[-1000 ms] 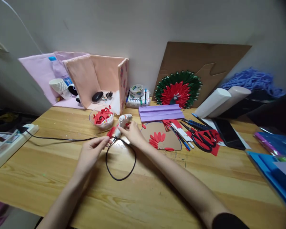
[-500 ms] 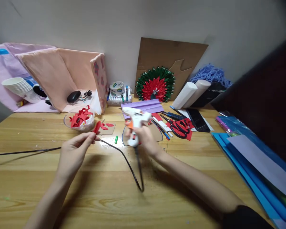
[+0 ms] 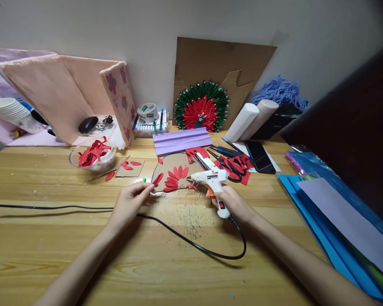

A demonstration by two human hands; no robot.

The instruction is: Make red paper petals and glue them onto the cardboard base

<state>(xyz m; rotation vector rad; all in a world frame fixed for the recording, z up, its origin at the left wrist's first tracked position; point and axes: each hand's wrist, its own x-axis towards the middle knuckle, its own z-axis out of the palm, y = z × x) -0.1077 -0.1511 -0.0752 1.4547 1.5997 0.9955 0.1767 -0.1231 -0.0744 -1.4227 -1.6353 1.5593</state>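
My left hand (image 3: 129,203) pinches a small red paper petal (image 3: 157,179) just left of a brown cardboard piece (image 3: 169,165). Several red petals (image 3: 175,177) are fanned out on that cardboard. My right hand (image 3: 234,204) grips a white hot glue gun (image 3: 212,181) by its handle. The nozzle points left at the petal fan. The gun's black cord (image 3: 191,243) loops across the wooden table (image 3: 83,250) and runs off to the left.
A clear bowl of red paper scraps (image 3: 91,156) and a small cardboard scrap with loose petals (image 3: 130,168) lie at left. Purple folded paper (image 3: 181,140), black scissors (image 3: 231,166), pens, a phone (image 3: 258,156), a finished peacock fan (image 3: 200,111) and blue sheets (image 3: 332,212) crowd the back and right.
My right hand carried the glue gun rightward and lowered it, nozzle now pointing at the petal fan. My left hand moved right with the red petal. The view shifted right.
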